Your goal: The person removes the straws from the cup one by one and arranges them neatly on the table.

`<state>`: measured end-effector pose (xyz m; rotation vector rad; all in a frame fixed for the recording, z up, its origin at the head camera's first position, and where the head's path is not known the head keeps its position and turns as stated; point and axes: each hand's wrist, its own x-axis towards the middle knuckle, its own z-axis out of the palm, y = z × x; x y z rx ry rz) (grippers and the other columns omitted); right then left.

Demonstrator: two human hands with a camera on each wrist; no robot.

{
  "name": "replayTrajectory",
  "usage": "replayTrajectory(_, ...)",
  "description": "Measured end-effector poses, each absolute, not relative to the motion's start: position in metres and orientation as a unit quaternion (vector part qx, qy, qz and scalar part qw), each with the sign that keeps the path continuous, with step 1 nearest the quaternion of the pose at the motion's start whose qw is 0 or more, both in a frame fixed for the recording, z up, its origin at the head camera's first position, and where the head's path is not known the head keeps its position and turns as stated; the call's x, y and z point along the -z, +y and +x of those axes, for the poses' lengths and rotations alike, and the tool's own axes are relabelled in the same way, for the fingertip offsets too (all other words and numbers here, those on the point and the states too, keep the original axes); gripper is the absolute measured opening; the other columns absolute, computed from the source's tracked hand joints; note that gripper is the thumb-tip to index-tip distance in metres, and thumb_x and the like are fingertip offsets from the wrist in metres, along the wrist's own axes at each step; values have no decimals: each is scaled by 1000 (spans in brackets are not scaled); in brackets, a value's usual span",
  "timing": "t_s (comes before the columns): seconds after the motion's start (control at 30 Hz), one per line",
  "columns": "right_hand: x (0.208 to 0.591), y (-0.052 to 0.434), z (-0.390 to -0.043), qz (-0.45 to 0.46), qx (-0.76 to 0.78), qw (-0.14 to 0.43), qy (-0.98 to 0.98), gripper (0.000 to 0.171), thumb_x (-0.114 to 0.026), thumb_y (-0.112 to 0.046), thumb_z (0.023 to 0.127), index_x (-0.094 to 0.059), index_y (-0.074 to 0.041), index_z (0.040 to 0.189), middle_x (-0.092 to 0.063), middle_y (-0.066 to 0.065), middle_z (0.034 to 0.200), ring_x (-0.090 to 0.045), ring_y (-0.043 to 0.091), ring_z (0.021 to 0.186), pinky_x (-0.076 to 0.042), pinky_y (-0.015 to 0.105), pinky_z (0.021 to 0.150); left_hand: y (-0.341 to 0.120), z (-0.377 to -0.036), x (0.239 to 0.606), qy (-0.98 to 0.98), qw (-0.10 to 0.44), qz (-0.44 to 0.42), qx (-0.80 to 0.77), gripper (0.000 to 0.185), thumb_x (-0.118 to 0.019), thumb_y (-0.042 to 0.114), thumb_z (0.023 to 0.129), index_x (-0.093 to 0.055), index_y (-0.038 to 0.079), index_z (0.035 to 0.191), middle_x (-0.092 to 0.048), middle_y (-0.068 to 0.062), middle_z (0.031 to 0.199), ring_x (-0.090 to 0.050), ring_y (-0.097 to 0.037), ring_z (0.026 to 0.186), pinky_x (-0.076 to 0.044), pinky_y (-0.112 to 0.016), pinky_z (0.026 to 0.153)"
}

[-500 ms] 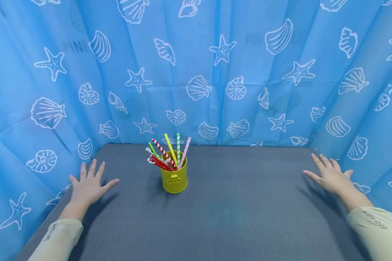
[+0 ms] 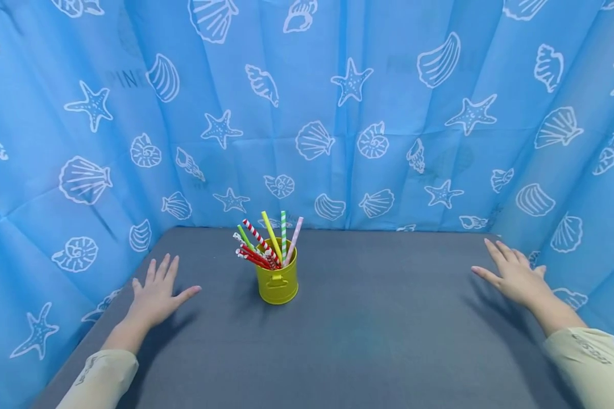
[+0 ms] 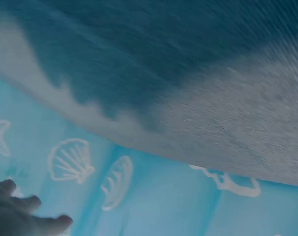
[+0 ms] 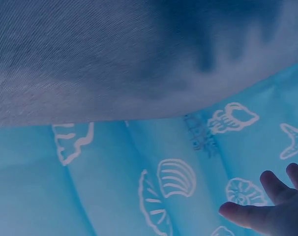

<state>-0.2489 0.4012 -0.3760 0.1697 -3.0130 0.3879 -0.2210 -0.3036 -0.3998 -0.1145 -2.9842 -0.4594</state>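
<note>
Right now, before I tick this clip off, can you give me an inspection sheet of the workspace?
Surface: grey cloth-covered table, flat, no spills seen.
Job's things: yellow bucket standing upright left of centre, holding paper straws in red, green, yellow and pink, fanned out above the rim.
Clutter: nothing seen.
Hands: left hand open, fingers spread, near the table's left edge, apart from the bucket; right hand open, fingers spread, near the right edge. Neither holds anything.
Cables: nothing seen.
Surroundings: blue curtain printed with white shells and starfish encloses the table on three sides; pale sleeves on both arms.
</note>
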Motion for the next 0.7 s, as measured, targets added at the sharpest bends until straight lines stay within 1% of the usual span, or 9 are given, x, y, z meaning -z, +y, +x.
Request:
replayTrajectory(0.1, 374, 391, -249, 63, -136, 57, -987, 86, -43, -54, 99, -1, -4, 154, -12, 38, 149, -11, 62, 131, -2, 86, 86, -289, -218, 396, -977, 52, -60, 196, 103, -60, 57, 89, -9, -8, 151, -7, -32, 155, 2, -53, 140, 1, -79, 98)
replayTrajectory(0.27, 368, 375, -248, 79, -149, 68, -983, 85, -45, -52, 99, 0, -7, 155, -13, 36, 150, -11, 60, 132, -3, 86, 87, -257, -216, 385, -960, 32, -85, 265, 107, -62, 57, 87, -4, -4, 153, -6, -29, 157, 0, -48, 143, -2, -75, 102)
replayTrajectory(0.43, 362, 355, -245, 99, -165, 75, -978, 84, -47, -50, 99, -2, -6, 155, -14, 36, 151, -13, 61, 132, -6, 85, 89, -229, -216, 375, -940, -6, -85, 331, 113, -67, 56, 84, 3, 1, 154, -1, -27, 158, 0, -47, 143, -2, -72, 106)
replayTrajectory(0.6, 357, 331, -245, 122, -198, 73, -970, 82, -49, -44, 100, -3, -5, 155, -14, 35, 152, -14, 61, 132, -9, 83, 91, -209, -219, 372, -909, -36, -87, 407, 119, -71, 53, 82, 12, 7, 154, 2, -20, 161, 1, -44, 144, -8, -69, 108)
replayTrajectory(0.7, 356, 317, -244, 141, -218, 72, -963, 80, -50, -40, 101, -4, -4, 155, -14, 35, 152, -15, 60, 133, -12, 82, 92, -195, -225, 375, -889, -55, -81, 447, 119, -72, 48, 83, 15, 9, 153, 5, -19, 161, 2, -44, 145, -10, -67, 108)
